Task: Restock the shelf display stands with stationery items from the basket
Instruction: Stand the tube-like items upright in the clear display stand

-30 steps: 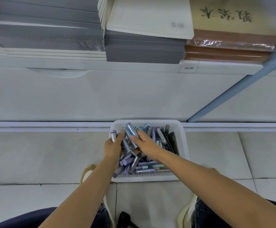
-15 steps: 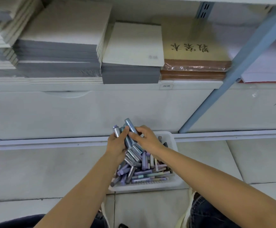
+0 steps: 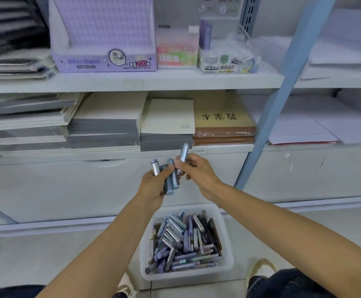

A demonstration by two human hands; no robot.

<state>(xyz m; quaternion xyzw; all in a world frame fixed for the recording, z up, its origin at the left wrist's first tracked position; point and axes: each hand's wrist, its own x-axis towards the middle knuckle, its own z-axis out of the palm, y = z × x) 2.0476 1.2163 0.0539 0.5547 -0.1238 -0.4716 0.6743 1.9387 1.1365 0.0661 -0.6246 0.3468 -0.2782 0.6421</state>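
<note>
**Few tubes lifted, a basketful still to go**

The white basket [image 3: 227,252] sits on the floor between the person's knees, heaped with loose tubes [image 3: 181,239] in grey, blue and lilac. Directly above the basket, both hands are held up close together. The left hand [image 3: 153,187] has its fingers curled round a small bundle of tubes [image 3: 171,179]. The right hand [image 3: 200,175] pinches a single tube [image 3: 184,153] nearly upright, its fingertips just beside the bundle.

Higher still, up and to the left of the basket, a purple display stand [image 3: 102,61] sits on the upper shelf, and its open front shows no stock from this angle. Two smaller stands [image 3: 176,54] sit almost straight above the basket on the same shelf. One of them holds a lilac tube, though blur hides the rest. Stacked notebooks [image 3: 106,130] fill the shelf level between the basket and the stands.

The restocking looks to be at an early stage: this handful has not reached any stand, and the basket is far from emptied. What is left is to carry the tubes up, seat them, and return for many more handfuls.

A second ago both hands were down in the basket, gathering tubes off the pile. Half a second ago they were just lifting away from it. Now they are well clear above it, one tube has been drawn apart from the bundle, and the view has tipped upward to take in the stands.
</note>
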